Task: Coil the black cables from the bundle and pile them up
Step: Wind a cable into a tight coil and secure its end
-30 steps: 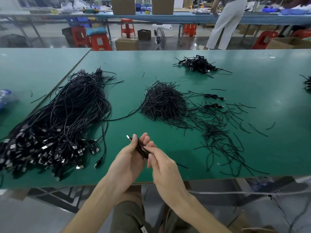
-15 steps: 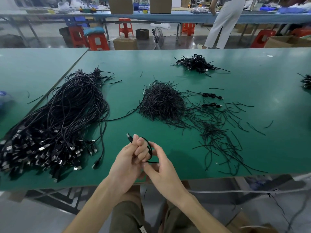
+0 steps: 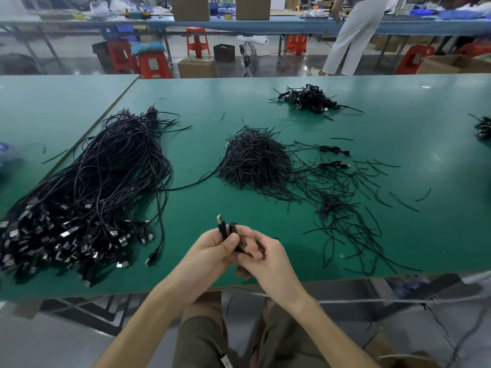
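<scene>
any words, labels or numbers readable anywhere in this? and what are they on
None can be read.
Cardboard boxes on the far bench: no legible print.
Small tag on the person's shorts: too blurred to read.
Plug of the cable gripped by the left hand: no marking visible.

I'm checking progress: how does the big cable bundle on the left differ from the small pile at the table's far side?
The bundle is far larger than the pile. The bundle's cables lie long and uncoiled, with plugs massed at its near end, while the pile's cables look gathered into short bunches. Both are black cables lying on the green table.
</scene>
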